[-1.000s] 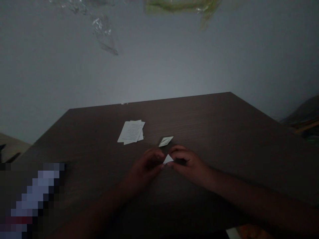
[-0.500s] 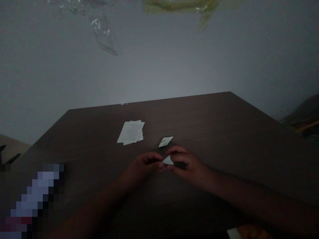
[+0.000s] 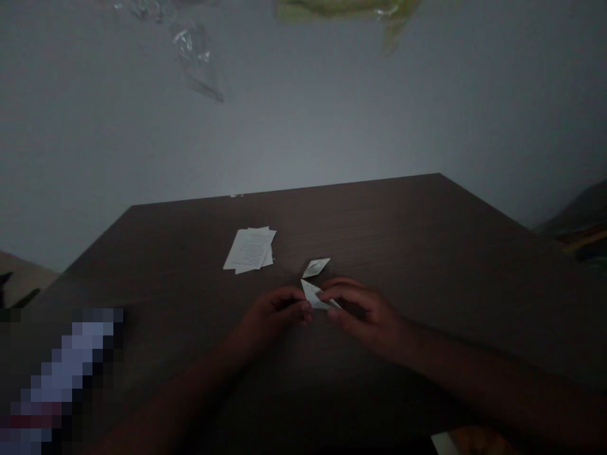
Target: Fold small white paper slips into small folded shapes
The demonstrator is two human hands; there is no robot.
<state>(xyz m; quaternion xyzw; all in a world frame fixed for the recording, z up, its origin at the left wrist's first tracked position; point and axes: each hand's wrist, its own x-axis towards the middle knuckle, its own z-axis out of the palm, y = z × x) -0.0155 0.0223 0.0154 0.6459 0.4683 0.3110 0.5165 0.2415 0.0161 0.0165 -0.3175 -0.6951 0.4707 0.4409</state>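
Observation:
Between my two hands is a small piece of folded white paper, its pointed corner sticking up toward the far side. My left hand pinches its left edge between thumb and fingers. On the other side, my right hand grips the right part, with its fingers over the paper and its thumb near the lower edge. Just beyond the fingers, a diamond-shaped folded paper lies on the table. The dim light hides the exact folds under my fingertips.
Several printed sheets lie in a loose stack farther back on the dark wooden table. A pixelated, blurred-out object sits at the left front. A pale wall rises behind the table.
The held paper has gone from a small triangle to a wider shape with a corner pointing up. My right hand has shifted slightly right, away from the left.

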